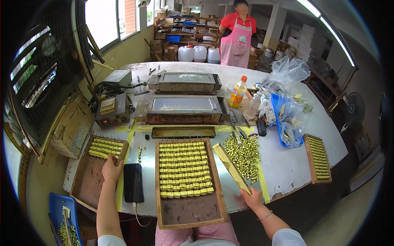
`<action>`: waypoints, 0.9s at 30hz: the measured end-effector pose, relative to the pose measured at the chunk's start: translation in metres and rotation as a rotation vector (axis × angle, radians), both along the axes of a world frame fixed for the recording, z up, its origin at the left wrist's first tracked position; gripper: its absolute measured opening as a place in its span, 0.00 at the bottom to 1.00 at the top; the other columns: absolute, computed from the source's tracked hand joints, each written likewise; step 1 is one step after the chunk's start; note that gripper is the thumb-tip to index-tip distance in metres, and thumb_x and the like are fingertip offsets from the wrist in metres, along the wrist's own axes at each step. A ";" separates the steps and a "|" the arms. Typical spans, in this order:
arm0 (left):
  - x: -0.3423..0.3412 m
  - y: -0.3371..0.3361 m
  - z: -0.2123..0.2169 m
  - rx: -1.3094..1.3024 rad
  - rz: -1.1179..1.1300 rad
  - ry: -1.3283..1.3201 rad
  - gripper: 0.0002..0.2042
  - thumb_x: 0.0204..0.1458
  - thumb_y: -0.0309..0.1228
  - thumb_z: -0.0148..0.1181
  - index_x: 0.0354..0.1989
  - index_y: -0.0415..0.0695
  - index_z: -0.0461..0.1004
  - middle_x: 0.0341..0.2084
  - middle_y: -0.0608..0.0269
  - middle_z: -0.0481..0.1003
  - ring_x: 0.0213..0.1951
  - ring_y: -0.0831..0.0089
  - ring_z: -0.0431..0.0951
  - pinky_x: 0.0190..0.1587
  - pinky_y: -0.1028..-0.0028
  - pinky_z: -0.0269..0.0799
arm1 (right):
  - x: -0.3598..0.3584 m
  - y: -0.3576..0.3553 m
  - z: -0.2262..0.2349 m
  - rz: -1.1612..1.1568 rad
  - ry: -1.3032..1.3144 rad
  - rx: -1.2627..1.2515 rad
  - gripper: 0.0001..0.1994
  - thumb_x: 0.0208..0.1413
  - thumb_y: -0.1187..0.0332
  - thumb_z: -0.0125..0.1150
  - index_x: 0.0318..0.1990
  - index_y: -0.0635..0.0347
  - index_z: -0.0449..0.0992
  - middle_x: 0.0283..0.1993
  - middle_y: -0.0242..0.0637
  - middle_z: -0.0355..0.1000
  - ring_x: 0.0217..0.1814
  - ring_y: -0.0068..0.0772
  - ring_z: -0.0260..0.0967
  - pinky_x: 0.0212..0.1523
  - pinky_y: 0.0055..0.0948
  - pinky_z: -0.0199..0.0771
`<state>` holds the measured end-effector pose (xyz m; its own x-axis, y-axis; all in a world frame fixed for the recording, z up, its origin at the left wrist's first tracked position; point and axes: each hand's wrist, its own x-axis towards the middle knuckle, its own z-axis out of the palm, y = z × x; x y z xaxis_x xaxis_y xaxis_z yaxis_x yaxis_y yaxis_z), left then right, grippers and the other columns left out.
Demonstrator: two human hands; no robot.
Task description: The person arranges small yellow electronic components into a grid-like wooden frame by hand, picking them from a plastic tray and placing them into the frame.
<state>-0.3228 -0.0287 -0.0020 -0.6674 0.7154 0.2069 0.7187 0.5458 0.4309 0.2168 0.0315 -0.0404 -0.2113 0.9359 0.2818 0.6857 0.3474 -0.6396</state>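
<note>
My right hand (pixel 253 199) is pinched round the near end of a long flat strip (pixel 231 168), thumb and fingers pressed together though slightly blurred. From that hand the strip runs away toward 11 o'clock, its long axis slanting between the middle wooden tray (pixel 188 211), at 9 o'clock, and the heap of small metallic yellow-green pieces (pixel 243 158), at 12. Its far end reaches close by the tray's right rim. My right hand is clearly the nearer one; my left hand (pixel 111 169) is well apart, at 10 o'clock from it, fingers bent over the right edge of the left tray (pixel 91 180). I cannot tell whether they pinch the rim or something just inside.

The strip looks straight, narrow and stiff, with a dull yellow face and a browner edge. In the middle tray, yellow blocks (pixel 183 168) sit in crosswise rows, leaving the floor toward 6 o'clock bare.
</note>
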 end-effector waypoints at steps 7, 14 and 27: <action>-0.013 -0.002 -0.007 0.004 -0.004 0.001 0.15 0.42 0.37 0.62 0.34 0.45 0.65 0.24 0.59 0.74 0.29 0.59 0.75 0.32 0.64 0.70 | -0.013 0.002 -0.009 -0.021 -0.017 0.016 0.16 0.46 0.57 0.64 0.21 0.60 0.73 0.16 0.40 0.70 0.18 0.42 0.70 0.20 0.33 0.67; -0.029 -0.018 -0.009 -0.018 -0.015 0.001 0.17 0.43 0.39 0.60 0.36 0.44 0.65 0.27 0.57 0.75 0.31 0.57 0.76 0.33 0.63 0.70 | -0.025 -0.019 -0.008 -0.014 0.003 -0.001 0.16 0.46 0.56 0.64 0.21 0.60 0.73 0.16 0.40 0.70 0.18 0.42 0.70 0.20 0.34 0.67; 0.021 -0.005 -0.008 -0.075 -0.014 0.066 0.17 0.44 0.41 0.59 0.37 0.45 0.65 0.28 0.56 0.75 0.32 0.56 0.76 0.34 0.62 0.70 | 0.020 -0.006 -0.002 0.002 0.005 0.023 0.17 0.47 0.54 0.63 0.21 0.60 0.73 0.16 0.42 0.69 0.18 0.45 0.69 0.19 0.35 0.65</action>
<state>-0.3021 -0.0334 -0.0104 -0.6438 0.7397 0.1959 0.7520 0.5641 0.3410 0.2369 0.0255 -0.0423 -0.2114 0.9289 0.3041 0.6816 0.3631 -0.6352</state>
